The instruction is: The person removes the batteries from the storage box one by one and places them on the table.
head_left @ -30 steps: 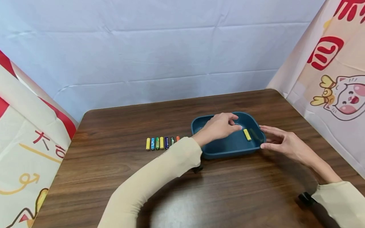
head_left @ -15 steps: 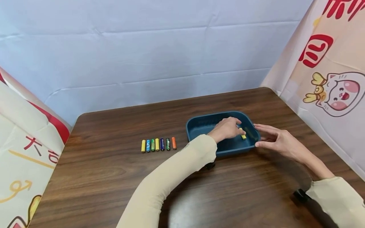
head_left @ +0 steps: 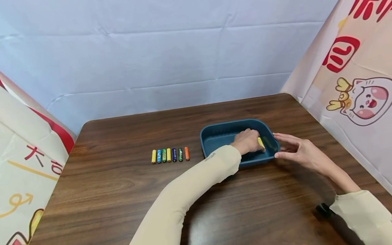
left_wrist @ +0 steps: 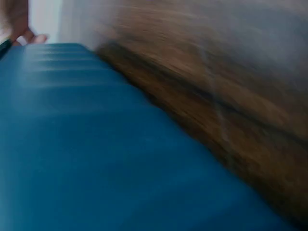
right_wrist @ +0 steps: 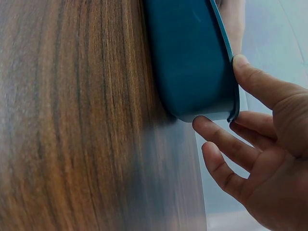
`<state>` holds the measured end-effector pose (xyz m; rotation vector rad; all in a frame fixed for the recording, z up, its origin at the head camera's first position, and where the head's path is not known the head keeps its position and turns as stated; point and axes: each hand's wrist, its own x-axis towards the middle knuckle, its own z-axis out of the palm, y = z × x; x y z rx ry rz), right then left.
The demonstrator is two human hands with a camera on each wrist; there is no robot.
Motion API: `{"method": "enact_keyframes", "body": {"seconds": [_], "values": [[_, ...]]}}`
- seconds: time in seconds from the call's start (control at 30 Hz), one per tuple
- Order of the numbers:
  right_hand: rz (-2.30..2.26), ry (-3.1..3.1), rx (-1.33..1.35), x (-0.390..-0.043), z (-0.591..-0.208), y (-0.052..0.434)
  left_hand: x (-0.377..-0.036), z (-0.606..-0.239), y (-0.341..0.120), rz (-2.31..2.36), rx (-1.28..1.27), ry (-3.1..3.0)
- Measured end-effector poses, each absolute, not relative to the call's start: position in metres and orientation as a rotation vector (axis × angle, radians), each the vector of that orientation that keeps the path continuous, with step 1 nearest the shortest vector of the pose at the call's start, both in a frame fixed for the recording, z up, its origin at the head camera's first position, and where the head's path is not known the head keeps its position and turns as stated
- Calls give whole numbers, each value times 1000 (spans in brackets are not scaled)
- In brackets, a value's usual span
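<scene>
Since half a second earlier, the left hand [head_left: 248, 141] had sunk lower into the blue tray [head_left: 214, 136] and curled closer over the yellow battery [head_left: 261, 142], so that less of the battery showed. Its fingers were bent around the battery, though whether they actually pinched it could not be told from the head view; the left wrist view was only a blur of blue tray [left_wrist: 86, 144] and brown table [left_wrist: 231, 82]. The battery lay in the right part of the tray, near its right wall, its long axis running from far-left to near-right, with only the far end visible past the knuckles.

The right hand [head_left: 295, 151] rested at the tray's right rim, fingers straight and spread, thumb and fingertips touching the outside wall; the right wrist view showed that hand [right_wrist: 262, 139] with its thumb on the rim of the tray [right_wrist: 192, 62].

On the wooden table [head_left: 122, 190], left of the tray, seven batteries [head_left: 170, 155] lay side by side in a row, each pointing far to near.
</scene>
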<state>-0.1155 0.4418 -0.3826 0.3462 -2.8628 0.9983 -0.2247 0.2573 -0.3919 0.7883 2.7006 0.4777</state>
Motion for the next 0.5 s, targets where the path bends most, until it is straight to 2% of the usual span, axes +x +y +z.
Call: {"method": "enact_keyframes", "body": {"seconds": [0.5], "values": [[981,-2866,348,-115,-383,442,-225,-397,260,398,819,2767]]}}
